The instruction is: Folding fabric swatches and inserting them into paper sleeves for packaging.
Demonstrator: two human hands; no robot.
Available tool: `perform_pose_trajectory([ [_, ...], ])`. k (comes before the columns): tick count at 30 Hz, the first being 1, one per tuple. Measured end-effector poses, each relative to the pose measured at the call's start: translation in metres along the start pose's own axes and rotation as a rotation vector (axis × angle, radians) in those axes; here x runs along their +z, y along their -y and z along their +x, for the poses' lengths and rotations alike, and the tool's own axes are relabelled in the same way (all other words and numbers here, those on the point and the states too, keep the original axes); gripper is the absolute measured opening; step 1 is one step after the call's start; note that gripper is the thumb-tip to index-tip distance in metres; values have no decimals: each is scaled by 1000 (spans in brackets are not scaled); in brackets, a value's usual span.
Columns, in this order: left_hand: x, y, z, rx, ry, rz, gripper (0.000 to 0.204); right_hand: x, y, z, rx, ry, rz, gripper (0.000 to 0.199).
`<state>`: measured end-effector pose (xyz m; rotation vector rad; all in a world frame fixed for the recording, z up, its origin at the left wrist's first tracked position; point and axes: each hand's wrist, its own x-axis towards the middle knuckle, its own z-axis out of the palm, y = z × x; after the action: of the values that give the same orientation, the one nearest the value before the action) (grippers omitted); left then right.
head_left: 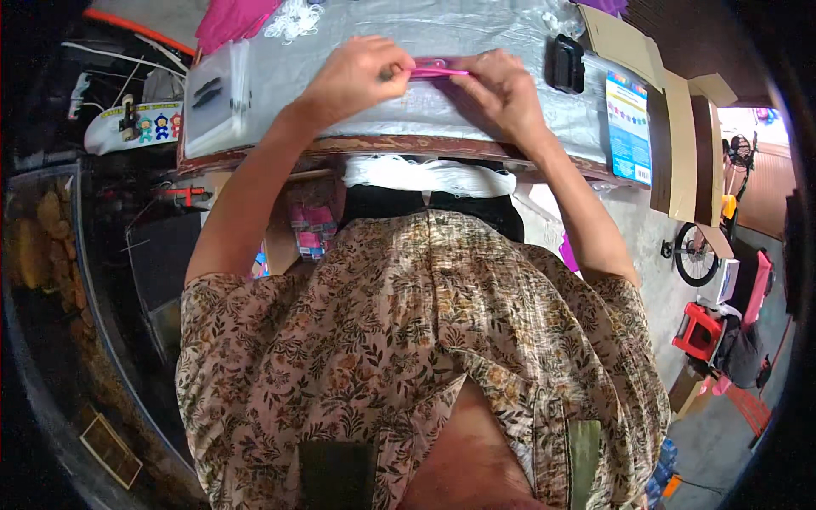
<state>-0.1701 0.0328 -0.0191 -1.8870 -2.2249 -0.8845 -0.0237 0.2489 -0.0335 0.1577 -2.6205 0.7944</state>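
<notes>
Over the covered table (357,115), my left hand (361,75) is closed, with its fingertips pinched at the left end of a flat bright pink piece (435,71). A small dark bit shows at those fingertips, too small to name. My right hand (503,92) grips the right end of the same pink piece between thumb and fingers. The piece stretches level between both hands, a little above the grey plastic sheet. What kind of thing it is does not show clearly. Bundled white string (429,176) lies across my lap, below the table edge.
Clear plastic bags (223,98) with dark pieces lie at the table's left. White string (293,20) and pink fabric (234,24) are at the far left. A black tray (565,64), a blue printed package (628,127) and an open cardboard box (680,144) stand right.
</notes>
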Motion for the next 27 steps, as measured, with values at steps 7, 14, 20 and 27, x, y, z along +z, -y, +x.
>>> perform_pose_trajectory([
  [7, 12, -14, 6, -535, -144, -838, 23, 1, 6, 2, 466, -223, 701, 20],
  [14, 62, -45, 22, -719, -680, -1445, 26, 2, 5, 1, 533, -296, 699, 21],
  [20, 81, -50, 22, -672, -783, -1270, 22, -6, 15, -6, 593, -272, 771, 21],
  [27, 82, -58, 29, -647, -766, -1152, 19, -24, 5, -12, 635, -154, 886, 21],
])
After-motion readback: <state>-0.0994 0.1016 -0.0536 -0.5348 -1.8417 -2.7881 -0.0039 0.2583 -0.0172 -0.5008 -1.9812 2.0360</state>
